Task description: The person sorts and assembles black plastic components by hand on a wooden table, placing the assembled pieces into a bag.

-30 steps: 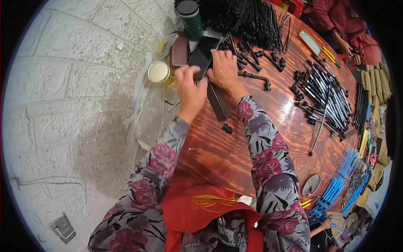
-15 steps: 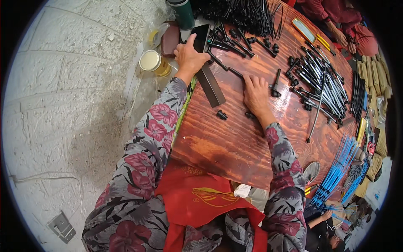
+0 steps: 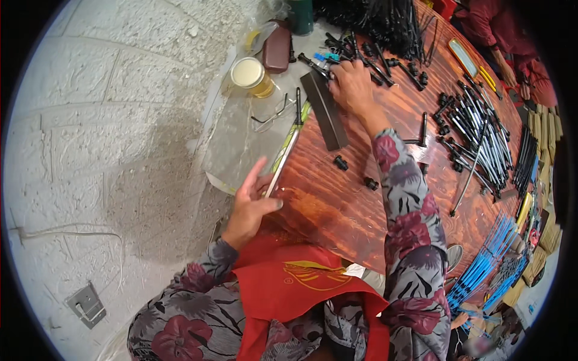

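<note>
My right hand (image 3: pixel 352 87) reaches to the far end of the reddish wooden table (image 3: pixel 337 210). Its bent fingers lie on small black parts (image 3: pixel 328 57) beside a dark flat bar (image 3: pixel 325 111); whether they grip one is hidden. My left hand (image 3: pixel 250 207) rests at the table's near left edge, fingers spread. Its thumb and fingertips touch the end of a thin pale strip (image 3: pixel 286 156) that runs along the edge. Two small black caps (image 3: pixel 341 162) lie loose between my arms.
A lidded jar of yellowish liquid (image 3: pixel 250 75), a brown case (image 3: pixel 278 42), eyeglasses (image 3: pixel 271 114) and a clear plastic sheet (image 3: pixel 238 147) sit on the left. Black rods (image 3: pixel 385 24) are heaped far off, pens (image 3: pixel 475 132) lie right. Another person's sleeve (image 3: pixel 506 42) is top right.
My left hand has left the dark bar and come back to the near table edge. My right hand has moved from mid-table out to the far pile of black parts.
</note>
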Tool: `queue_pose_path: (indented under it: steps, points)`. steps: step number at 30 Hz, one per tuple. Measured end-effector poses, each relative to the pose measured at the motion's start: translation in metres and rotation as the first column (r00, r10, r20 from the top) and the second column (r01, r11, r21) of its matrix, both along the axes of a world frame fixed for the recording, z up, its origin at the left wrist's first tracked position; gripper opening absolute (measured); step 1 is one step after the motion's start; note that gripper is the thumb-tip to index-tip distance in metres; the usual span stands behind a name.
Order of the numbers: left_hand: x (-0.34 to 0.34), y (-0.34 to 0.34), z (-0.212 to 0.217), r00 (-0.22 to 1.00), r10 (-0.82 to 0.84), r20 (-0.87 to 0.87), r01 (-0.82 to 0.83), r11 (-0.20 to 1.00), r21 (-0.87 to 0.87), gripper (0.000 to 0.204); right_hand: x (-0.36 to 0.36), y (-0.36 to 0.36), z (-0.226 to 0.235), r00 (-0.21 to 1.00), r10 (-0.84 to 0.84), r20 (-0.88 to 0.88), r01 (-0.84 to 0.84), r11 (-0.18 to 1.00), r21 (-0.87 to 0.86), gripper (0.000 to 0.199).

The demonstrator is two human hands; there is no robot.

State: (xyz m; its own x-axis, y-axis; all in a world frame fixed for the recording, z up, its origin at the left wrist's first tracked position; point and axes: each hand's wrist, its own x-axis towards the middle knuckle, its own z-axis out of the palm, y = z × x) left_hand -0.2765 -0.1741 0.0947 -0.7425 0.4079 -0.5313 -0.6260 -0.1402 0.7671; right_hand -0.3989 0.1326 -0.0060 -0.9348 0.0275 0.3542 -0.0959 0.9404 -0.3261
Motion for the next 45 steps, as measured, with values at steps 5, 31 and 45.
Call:
queue_pose_path:
  steps: [5,31,45]
  points:
    - [0.019,-0.032,-0.009,0.994,0.093,-0.058,-0.101,0.985,-0.141,0.095,-0.045,-0.008,-0.009,0.984,0.026,0.178,-0.058,0.982,0.178,0.025]
    - [0.014,-0.004,-0.095,0.765,-0.418,-0.489,-0.382,0.316,-0.868,0.093,0.123,0.079,0.025,0.769,-0.258,0.585,0.124,0.958,0.259,0.019]
    - [-0.012,-0.002,-0.083,0.775,-0.298,-0.558,-0.259,0.656,-0.71,0.044,-0.065,0.005,0.001,0.913,-0.115,0.392,0.117,0.993,0.019,0.02]
